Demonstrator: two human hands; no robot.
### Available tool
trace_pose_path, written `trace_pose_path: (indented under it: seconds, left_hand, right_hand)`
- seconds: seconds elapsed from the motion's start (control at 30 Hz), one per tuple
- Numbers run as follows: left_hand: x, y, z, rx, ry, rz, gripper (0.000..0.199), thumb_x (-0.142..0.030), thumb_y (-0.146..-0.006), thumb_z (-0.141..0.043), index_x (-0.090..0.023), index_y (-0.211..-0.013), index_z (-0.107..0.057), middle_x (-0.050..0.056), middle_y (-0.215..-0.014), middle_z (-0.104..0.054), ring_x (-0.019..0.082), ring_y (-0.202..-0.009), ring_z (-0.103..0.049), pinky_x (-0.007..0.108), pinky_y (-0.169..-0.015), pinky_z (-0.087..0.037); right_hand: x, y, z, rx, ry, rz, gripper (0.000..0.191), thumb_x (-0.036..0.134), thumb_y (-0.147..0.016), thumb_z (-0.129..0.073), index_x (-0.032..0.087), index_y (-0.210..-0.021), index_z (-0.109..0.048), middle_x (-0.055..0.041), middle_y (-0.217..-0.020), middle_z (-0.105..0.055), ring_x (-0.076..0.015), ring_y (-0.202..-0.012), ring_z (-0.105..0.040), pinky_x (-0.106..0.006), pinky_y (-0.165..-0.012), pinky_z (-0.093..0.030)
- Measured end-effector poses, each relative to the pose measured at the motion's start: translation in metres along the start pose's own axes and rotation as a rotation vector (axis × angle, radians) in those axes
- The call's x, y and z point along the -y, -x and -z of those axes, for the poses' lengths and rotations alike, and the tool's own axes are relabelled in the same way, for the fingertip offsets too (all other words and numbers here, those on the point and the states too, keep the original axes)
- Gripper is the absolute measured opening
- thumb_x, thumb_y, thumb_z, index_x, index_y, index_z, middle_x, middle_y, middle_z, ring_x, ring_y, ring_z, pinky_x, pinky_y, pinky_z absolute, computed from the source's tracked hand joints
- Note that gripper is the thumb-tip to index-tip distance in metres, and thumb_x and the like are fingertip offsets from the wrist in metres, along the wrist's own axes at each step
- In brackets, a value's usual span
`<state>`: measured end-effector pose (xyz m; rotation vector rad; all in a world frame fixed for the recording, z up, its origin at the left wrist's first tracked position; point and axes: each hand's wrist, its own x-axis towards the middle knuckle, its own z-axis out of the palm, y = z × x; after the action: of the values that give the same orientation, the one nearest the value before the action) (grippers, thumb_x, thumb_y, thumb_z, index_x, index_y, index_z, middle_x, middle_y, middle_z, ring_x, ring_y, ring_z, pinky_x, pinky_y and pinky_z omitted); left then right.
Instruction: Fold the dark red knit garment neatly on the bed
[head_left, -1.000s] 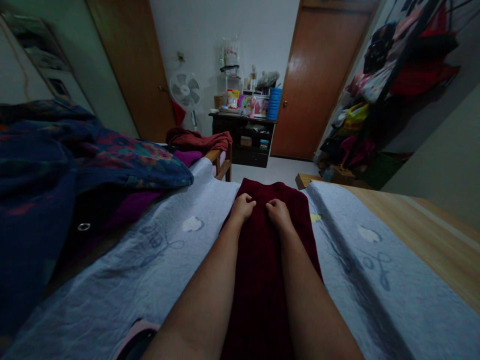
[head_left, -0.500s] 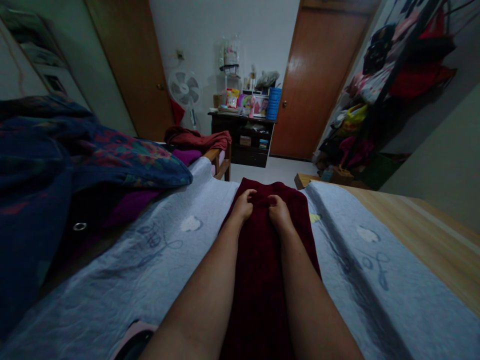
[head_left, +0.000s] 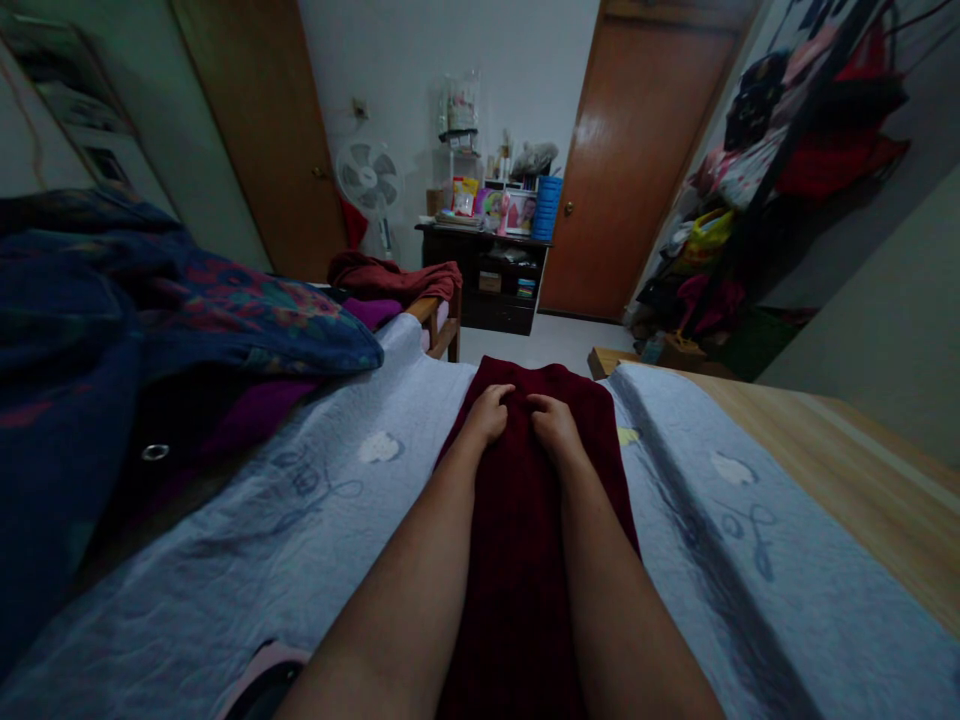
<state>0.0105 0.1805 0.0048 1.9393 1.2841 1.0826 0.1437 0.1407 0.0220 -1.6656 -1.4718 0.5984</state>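
While both arms are stretched toward the far end of the maroon cloth [head_left: 521,540], its surface is met from either side by the left hand [head_left: 489,415] and the right hand [head_left: 555,422]. The cloth is laid lengthwise over the pale blue bed cover [head_left: 345,540], in the middle of the scene, with its far end beyond the fingers. The hands are set apart, with a strip of cloth visible between them, and the fingers are partly bent inward. Whether any fabric is pinched cannot be told, since the undersides of both hands are hidden.

The step in hand is judged to be work on the far part of the cloth, done with both hands together. For any move of that part from this pose, a light, even contact would be called for on both sides, so that the fabric is not skewed or bunched.

To the left, a floral denim garment [head_left: 277,325] is seen heaped; to the right, the cover is bordered by a light wooden surface [head_left: 847,440].
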Motion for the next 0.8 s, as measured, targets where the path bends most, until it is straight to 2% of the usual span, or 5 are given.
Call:
trace_pose_path:
  seconds: [0.23, 0.43, 0.6, 0.7, 0.8]
  left_hand:
    - [-0.007, 0.008, -0.001, 0.016, -0.286, 0.1, 0.045, -0.009, -0.081, -0.048, -0.029, -0.118, -0.062, 0.002, -0.131, -0.057, 0.027, -0.116, -0.05, 0.046, -0.104, -0.032]
    - [-0.011, 0.011, -0.001, 0.026, -0.415, 0.126, 0.042, -0.016, -0.084, -0.048, -0.034, -0.12, -0.06, -0.001, -0.135, -0.053, 0.026, -0.115, -0.044, 0.044, -0.101, -0.031]
    - [-0.005, 0.009, 0.0, 0.017, -0.293, 0.132, 0.044, -0.012, -0.08, -0.053, -0.031, -0.119, -0.06, 0.0, -0.138, -0.051, 0.026, -0.119, -0.042, 0.043, -0.104, -0.03]
    - [-0.001, 0.005, 0.004, -0.03, -0.067, 0.161, 0.043, -0.007, -0.073, -0.057, -0.027, -0.111, -0.065, 0.002, -0.132, -0.056, 0.025, -0.122, -0.044, 0.042, -0.107, -0.029]
    - [0.001, -0.001, 0.009, -0.062, 0.074, 0.182, 0.046, -0.002, -0.068, -0.056, -0.023, -0.108, -0.066, 0.003, -0.12, -0.064, 0.02, -0.115, -0.053, 0.034, -0.102, -0.037]
  right_hand:
    - [0.005, 0.006, 0.003, 0.035, 0.127, -0.03, 0.056, 0.003, -0.067, -0.046, 0.014, -0.12, -0.06, -0.0108, -0.121, -0.063, -0.0211, -0.113, -0.057, -0.032, -0.101, -0.039]
    - [0.029, 0.015, 0.017, 0.053, 0.465, -0.097, 0.057, 0.015, -0.075, -0.048, 0.019, -0.132, -0.049, -0.0142, -0.139, -0.045, -0.0336, -0.125, -0.043, -0.048, -0.1, -0.036]
    - [0.035, 0.018, 0.007, 0.205, 0.502, 0.092, 0.058, 0.015, -0.084, -0.039, 0.012, -0.142, -0.034, -0.0124, -0.151, -0.028, -0.0217, -0.139, -0.025, -0.039, -0.11, -0.025]
    - [0.028, 0.019, -0.006, 0.344, 0.53, 0.072, 0.053, 0.022, -0.09, -0.036, 0.014, -0.142, -0.034, -0.01, -0.153, -0.027, -0.0213, -0.141, -0.021, -0.042, -0.112, -0.02]
    - [0.022, 0.019, -0.013, 0.401, 0.557, 0.053, 0.052, 0.031, -0.093, -0.036, 0.016, -0.143, -0.033, -0.0087, -0.154, -0.023, -0.0231, -0.142, -0.017, -0.046, -0.112, -0.017]
